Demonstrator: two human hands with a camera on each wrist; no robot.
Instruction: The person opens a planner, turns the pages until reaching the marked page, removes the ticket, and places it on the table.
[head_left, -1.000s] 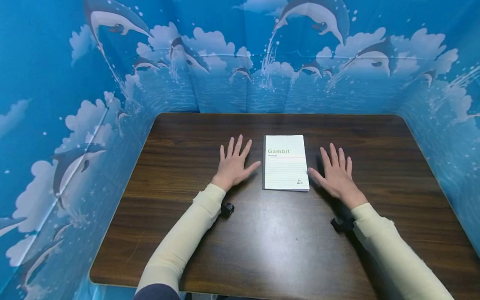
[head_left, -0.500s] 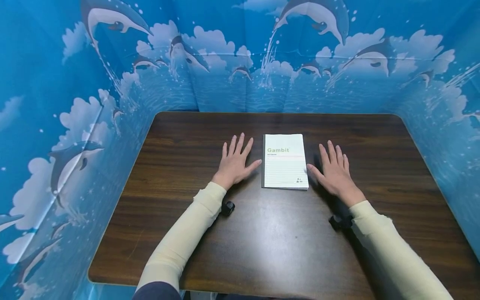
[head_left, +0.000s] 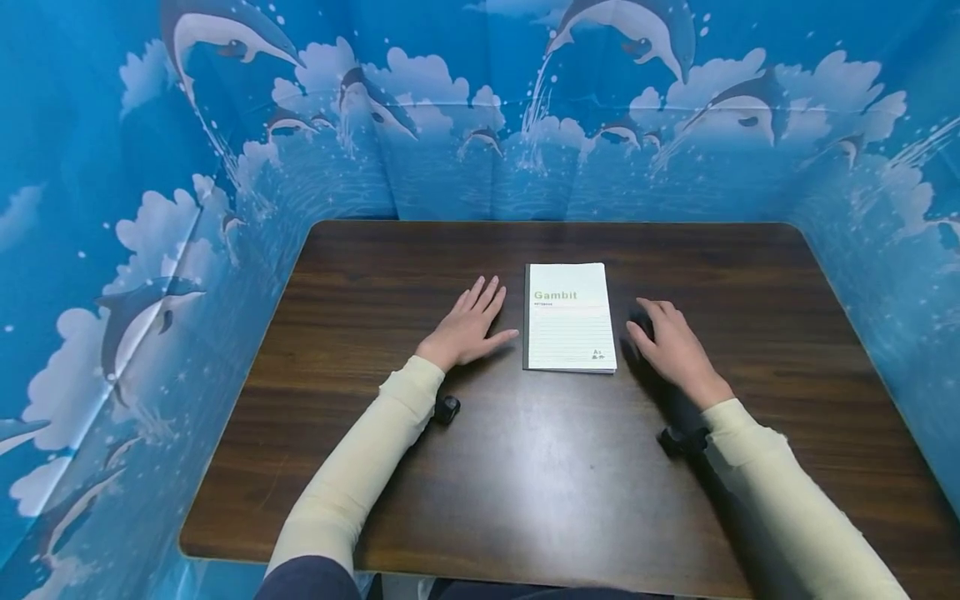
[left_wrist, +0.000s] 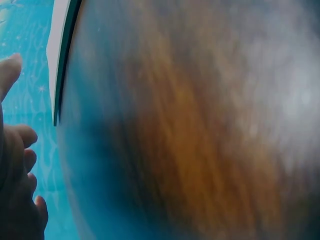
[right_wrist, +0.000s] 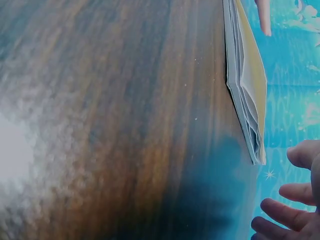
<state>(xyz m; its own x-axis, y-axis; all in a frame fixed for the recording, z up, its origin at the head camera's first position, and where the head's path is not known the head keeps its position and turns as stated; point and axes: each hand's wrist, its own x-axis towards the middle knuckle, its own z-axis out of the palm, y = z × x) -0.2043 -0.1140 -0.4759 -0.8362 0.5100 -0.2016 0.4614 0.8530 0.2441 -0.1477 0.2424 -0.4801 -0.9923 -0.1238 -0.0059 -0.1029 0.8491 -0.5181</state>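
A white notebook (head_left: pixel 572 329) with "Gambit" on its cover and a dark spine lies closed on the brown table, between the two hands. To its left, the left hand (head_left: pixel 467 325) hovers with fingers spread and thumb pointing at the spine, holding nothing. On the other side the right hand (head_left: pixel 675 346) has its fingers bent loosely downward, thumb toward the notebook's right edge, with nothing in it. In the right wrist view the notebook's page edges (right_wrist: pixel 247 85) show slightly fanned, and the right fingers (right_wrist: pixel 287 212) are apart from them. The left wrist view shows the notebook's spine edge (left_wrist: pixel 64 60).
The dark wood table (head_left: pixel 360 275) has rounded corners and a glossy glare near its front. A blue curtain (head_left: pixel 450 183) printed with dolphins hangs around its back and sides. Black wrist cameras (head_left: pixel 447 409) sit under both cream sleeves.
The right hand's fingers have bent from outstretched to loosely curled. The left hand has tilted slightly, its fingers drawing closer together. The notebook stays in place on the table.
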